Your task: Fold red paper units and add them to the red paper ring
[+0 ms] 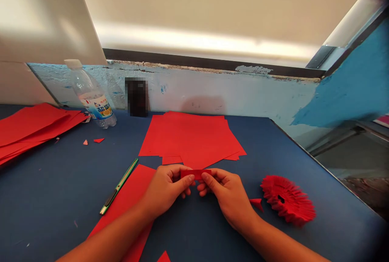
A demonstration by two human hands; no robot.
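My left hand point(168, 191) and my right hand point(226, 193) meet over the blue table point(45, 197), both pinching a small folded strip of red paper point(196, 173) between thumbs and fingertips. The strip is held level just above the tabletop. Just beyond it lies a stack of red paper sheets point(191, 136). Another red sheet point(130, 201) lies under my left forearm.
A green utility knife point(119, 186) lies left of my left hand. A pile of folded red paper pieces point(287, 199) sits at the right, a small red scrap point(256, 203) beside it. A plastic bottle point(92, 98) and more red sheets point(33, 128) are at the far left.
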